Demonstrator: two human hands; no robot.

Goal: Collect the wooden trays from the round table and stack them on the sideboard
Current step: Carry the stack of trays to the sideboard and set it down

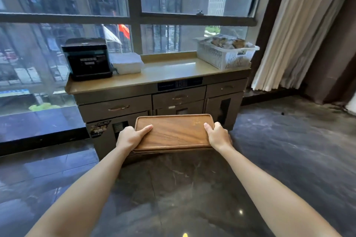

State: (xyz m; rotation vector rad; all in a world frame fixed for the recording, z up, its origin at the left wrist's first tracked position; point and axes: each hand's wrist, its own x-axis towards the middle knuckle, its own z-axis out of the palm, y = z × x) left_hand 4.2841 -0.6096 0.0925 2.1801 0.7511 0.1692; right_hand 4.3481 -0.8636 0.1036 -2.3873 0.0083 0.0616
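Observation:
I hold a small stack of brown wooden trays (174, 132) level in front of me, below the height of the sideboard top. My left hand (131, 137) grips the stack's left end, thumb lying on the top tray. My right hand (217, 134) grips the right end the same way. The sideboard (169, 72) stands ahead under the window, with a tan countertop and grey drawers and doors. The round table is not in view.
On the countertop, a black appliance (87, 59) stands at the left with a white folded stack (128, 62) beside it. A white plastic basket (224, 52) of packets sits at the right. Pale curtains (300, 31) hang at the right. Glossy dark floor (192, 188) lies between me and the sideboard.

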